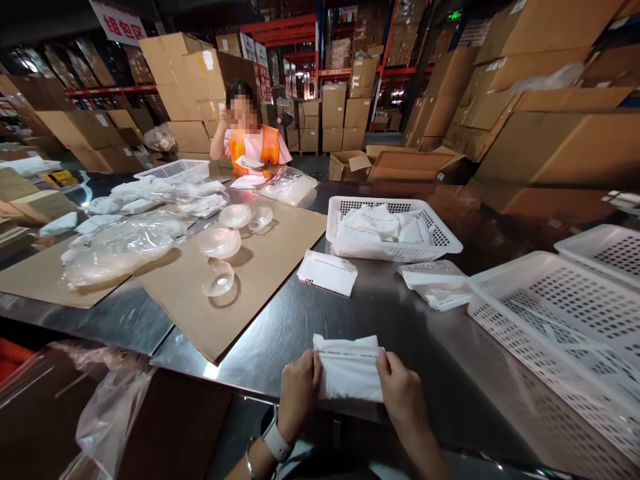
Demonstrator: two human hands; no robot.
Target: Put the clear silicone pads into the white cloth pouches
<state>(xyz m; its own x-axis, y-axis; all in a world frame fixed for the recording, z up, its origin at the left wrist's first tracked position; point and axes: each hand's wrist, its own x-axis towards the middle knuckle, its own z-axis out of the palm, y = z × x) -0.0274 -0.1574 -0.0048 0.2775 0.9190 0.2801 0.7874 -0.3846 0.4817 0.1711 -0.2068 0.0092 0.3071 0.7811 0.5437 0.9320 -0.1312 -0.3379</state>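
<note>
- Far left — a crumpled clear plastic bag and several shallow translucent dome-shaped cups lie on a flat brown cardboard sheet spread over the steel table.
- Near edge, centre: the left hand and right hand each pinch a side of a flat white plastic pouch with a printed seal strip, which rests on the table just inside its front lip.
- The pouch looks light, limp and probably slick — its side edges seem the surest hold.
- Beyond it lie a second white flat packet and a white perforated basket of folded white items.
- Right: a large empty white perforated tray; bare steel lies between it and the pouch.
- Behind, a seated person in an orange vest.
</note>
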